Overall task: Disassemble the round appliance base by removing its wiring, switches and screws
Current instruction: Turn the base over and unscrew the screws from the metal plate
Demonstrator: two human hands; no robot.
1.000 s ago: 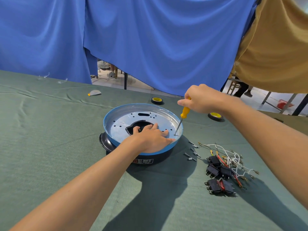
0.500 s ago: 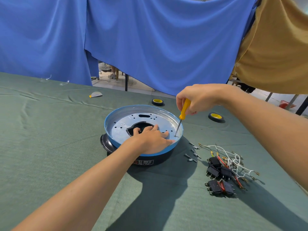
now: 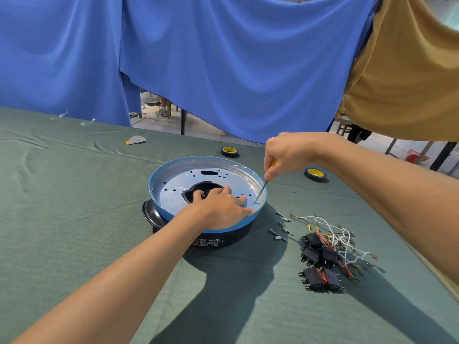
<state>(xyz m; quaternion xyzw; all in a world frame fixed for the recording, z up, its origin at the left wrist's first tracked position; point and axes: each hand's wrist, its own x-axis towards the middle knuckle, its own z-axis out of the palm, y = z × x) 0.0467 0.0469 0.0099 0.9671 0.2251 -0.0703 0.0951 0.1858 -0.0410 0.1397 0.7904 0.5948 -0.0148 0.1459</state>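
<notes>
Two bare hands fill my feed. My left hand (image 3: 221, 207) lies flat, fingers straight and spread, pressing the metal plate of the round appliance base (image 3: 171, 194) on the green table (image 3: 74, 219). My right hand (image 3: 288, 152), wrist bent down, curls round a yellow screwdriver (image 3: 261, 192), its tip on the plate by the right rim.

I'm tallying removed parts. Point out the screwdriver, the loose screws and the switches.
screwdriver (image 3: 262, 191), head view, on the bare metal shaft.
loose screws (image 3: 273, 232), head view, on one screw of the cluster.
switches (image 3: 311, 254), head view, on a black switch body in the pile.
</notes>
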